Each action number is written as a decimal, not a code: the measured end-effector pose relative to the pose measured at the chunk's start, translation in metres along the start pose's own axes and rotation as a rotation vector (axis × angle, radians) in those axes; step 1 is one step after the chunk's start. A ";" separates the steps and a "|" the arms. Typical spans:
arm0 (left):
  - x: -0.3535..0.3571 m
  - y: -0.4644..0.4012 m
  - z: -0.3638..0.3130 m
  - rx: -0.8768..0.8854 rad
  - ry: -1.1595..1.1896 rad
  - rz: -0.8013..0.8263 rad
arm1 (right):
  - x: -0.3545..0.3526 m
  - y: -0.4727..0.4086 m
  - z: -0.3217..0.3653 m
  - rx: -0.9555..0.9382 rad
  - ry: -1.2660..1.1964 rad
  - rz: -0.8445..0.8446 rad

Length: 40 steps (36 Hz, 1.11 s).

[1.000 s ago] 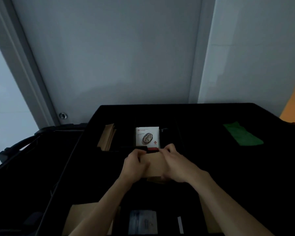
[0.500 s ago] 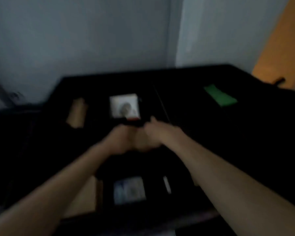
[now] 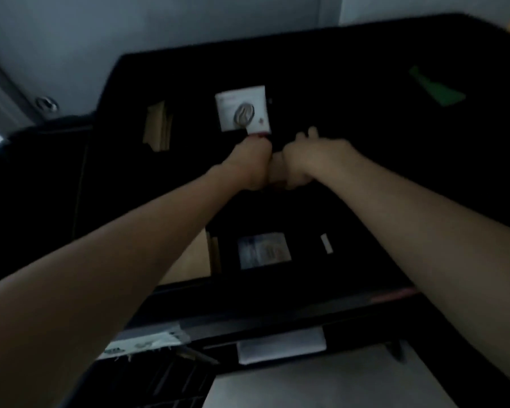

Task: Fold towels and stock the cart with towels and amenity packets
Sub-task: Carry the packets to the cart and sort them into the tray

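My left hand [image 3: 252,164] and my right hand [image 3: 312,160] meet over the middle of the black cart top [image 3: 351,69], both gripping a tan packet [image 3: 277,169] that shows only as a sliver between them. Just beyond my left fingers lies a white coffee packet [image 3: 242,108] with a bean picture. A stack of brown packets [image 3: 158,126] stands in the compartment to its left. Nearer me, another compartment holds a pale printed packet [image 3: 264,250] and a tan one [image 3: 193,262] partly under my left forearm. The picture is dark and blurred.
A green cloth [image 3: 436,86] lies at the cart's far right. A small white strip [image 3: 326,243] sits right of the printed packet. White labels [image 3: 280,346] hang on the cart's near edge. A grey wall stands behind; pale floor [image 3: 321,387] shows below.
The view has tilted down and swung, so the cart's near edge and the floor now show. My hands stay together on the tan packet, more closely clasped than a second ago.
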State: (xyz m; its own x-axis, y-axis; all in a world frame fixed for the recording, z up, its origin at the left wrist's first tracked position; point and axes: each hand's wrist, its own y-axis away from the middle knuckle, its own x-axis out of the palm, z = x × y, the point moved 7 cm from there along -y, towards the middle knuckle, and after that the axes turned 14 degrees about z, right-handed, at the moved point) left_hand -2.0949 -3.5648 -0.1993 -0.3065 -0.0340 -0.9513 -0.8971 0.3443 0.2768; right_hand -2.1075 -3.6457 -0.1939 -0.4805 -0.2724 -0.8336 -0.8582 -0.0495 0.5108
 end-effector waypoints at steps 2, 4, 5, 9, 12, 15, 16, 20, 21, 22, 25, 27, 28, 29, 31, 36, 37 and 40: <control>-0.005 0.004 0.001 0.008 0.052 -0.013 | -0.002 0.003 0.001 -0.028 -0.007 -0.031; -0.012 0.005 0.005 0.021 0.065 -0.069 | -0.006 0.011 0.003 -0.084 -0.019 -0.077; -0.013 0.007 0.007 0.017 0.065 -0.080 | -0.007 0.014 0.003 -0.113 -0.033 -0.105; -0.004 0.011 0.010 0.058 0.106 -0.048 | -0.006 0.023 0.001 -0.178 -0.099 -0.158; 0.005 0.011 0.011 0.070 0.152 -0.047 | -0.002 0.025 0.000 -0.177 -0.110 -0.172; 0.001 0.015 0.010 0.072 0.185 -0.122 | -0.001 0.026 0.001 -0.164 -0.097 -0.202; -0.002 0.016 0.009 0.083 0.191 -0.165 | -0.002 0.027 0.002 -0.168 -0.092 -0.233; 0.001 0.016 0.006 0.080 0.233 -0.129 | 0.001 0.025 0.005 -0.187 -0.108 -0.301; 0.003 0.015 0.006 0.072 0.239 -0.103 | 0.002 0.024 0.005 -0.189 -0.114 -0.299; 0.003 0.014 0.007 0.069 0.249 -0.099 | 0.004 0.024 0.005 -0.184 -0.124 -0.299; -0.002 0.015 0.008 0.070 0.274 -0.119 | 0.003 0.026 0.002 -0.150 -0.143 -0.323; -0.002 0.014 0.006 0.076 0.263 -0.116 | 0.004 0.026 0.001 -0.138 -0.136 -0.322; -0.001 0.014 0.006 0.079 0.258 -0.113 | 0.005 0.026 0.001 -0.136 -0.130 -0.320; -0.001 0.015 0.006 0.082 0.257 -0.105 | 0.006 0.026 0.002 -0.133 -0.124 -0.317; 0.000 0.015 0.008 0.085 0.272 -0.090 | 0.006 0.026 0.002 -0.123 -0.124 -0.305; -0.002 0.018 0.010 0.114 0.272 -0.117 | 0.005 0.027 0.004 -0.116 -0.112 -0.306; -0.001 0.018 0.009 0.117 0.270 -0.116 | 0.005 0.027 0.006 -0.120 -0.108 -0.313; -0.002 0.018 0.005 0.122 0.254 -0.097 | 0.008 0.025 0.007 -0.114 -0.115 -0.300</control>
State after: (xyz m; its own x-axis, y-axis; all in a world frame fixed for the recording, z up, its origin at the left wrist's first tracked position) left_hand -2.1086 -3.5542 -0.1932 -0.3044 -0.3004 -0.9039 -0.8861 0.4376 0.1530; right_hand -2.1339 -3.6425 -0.1894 -0.2325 -0.1201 -0.9651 -0.9417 -0.2201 0.2543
